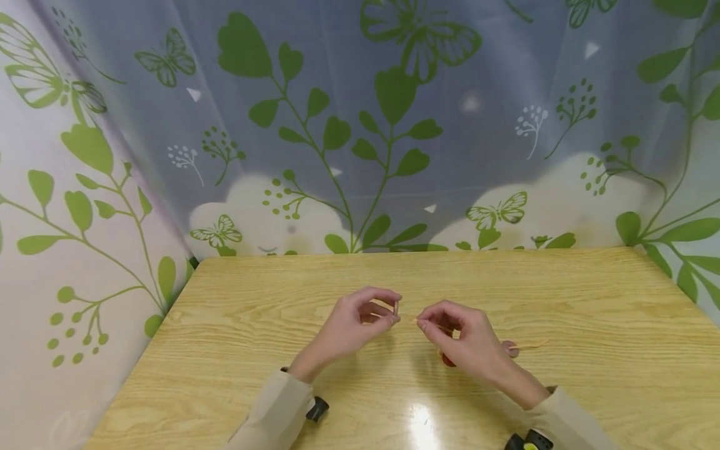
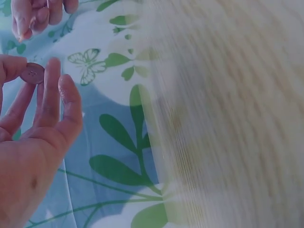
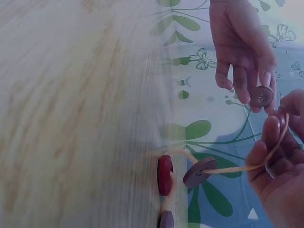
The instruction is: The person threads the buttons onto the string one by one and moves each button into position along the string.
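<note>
Between thumb and fingertip, my left hand holds a brownish-mauve round button on its edge, its small holes visible. Facing it across a small gap, my right hand pinches the tip of a yellow-orange string. That string runs back across the right palm and through a mauve button, which hangs tilted below the hand. Farther along it come a red button and another mauve one. In the head view, the right hand partly covers the red button.
Beyond the right wrist, a mauve button lies on the wooden table with a string tail trailing right. A printed curtain with leaves and butterflies hangs behind the table's far edge and along its left side.
</note>
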`<act>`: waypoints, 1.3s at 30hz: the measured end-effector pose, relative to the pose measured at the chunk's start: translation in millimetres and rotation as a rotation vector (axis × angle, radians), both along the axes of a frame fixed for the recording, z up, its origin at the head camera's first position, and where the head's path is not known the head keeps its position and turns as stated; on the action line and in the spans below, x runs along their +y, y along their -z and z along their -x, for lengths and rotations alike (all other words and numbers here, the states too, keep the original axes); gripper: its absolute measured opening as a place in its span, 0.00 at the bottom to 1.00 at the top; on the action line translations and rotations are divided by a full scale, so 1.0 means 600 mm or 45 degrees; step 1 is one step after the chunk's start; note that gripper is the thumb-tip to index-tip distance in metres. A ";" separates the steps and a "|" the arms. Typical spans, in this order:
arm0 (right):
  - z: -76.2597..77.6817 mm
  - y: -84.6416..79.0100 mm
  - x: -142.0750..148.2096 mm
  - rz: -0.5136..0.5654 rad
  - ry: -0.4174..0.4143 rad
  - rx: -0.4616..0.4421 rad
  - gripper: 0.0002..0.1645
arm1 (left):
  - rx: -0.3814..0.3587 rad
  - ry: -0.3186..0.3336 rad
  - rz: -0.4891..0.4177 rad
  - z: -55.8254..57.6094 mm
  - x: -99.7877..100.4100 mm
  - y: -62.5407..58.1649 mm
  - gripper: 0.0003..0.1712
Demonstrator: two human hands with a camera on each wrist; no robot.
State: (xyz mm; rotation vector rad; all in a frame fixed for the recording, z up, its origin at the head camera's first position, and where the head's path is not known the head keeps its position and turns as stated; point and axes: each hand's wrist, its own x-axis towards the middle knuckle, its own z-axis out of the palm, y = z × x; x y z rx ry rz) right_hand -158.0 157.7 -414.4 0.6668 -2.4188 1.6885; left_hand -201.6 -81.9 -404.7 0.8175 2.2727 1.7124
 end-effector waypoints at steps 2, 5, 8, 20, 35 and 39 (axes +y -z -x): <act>0.000 -0.001 -0.001 -0.008 0.014 0.022 0.03 | 0.000 0.003 -0.003 -0.002 0.001 0.000 0.17; 0.001 -0.002 -0.002 -0.018 0.032 0.062 0.03 | 0.023 0.011 -0.009 -0.006 0.001 0.000 0.17; 0.000 -0.005 -0.004 -0.024 0.044 0.100 0.04 | 0.024 0.016 -0.026 -0.010 0.002 0.000 0.16; -0.001 -0.006 -0.008 0.004 0.006 0.125 0.04 | 0.017 0.039 -0.043 -0.023 0.010 -0.005 0.16; 0.001 -0.002 -0.012 -0.014 0.008 0.151 0.04 | -0.002 0.039 -0.014 -0.029 0.015 -0.009 0.15; 0.002 0.000 -0.011 -0.037 0.008 0.184 0.07 | -0.012 0.041 -0.013 -0.030 0.016 -0.010 0.16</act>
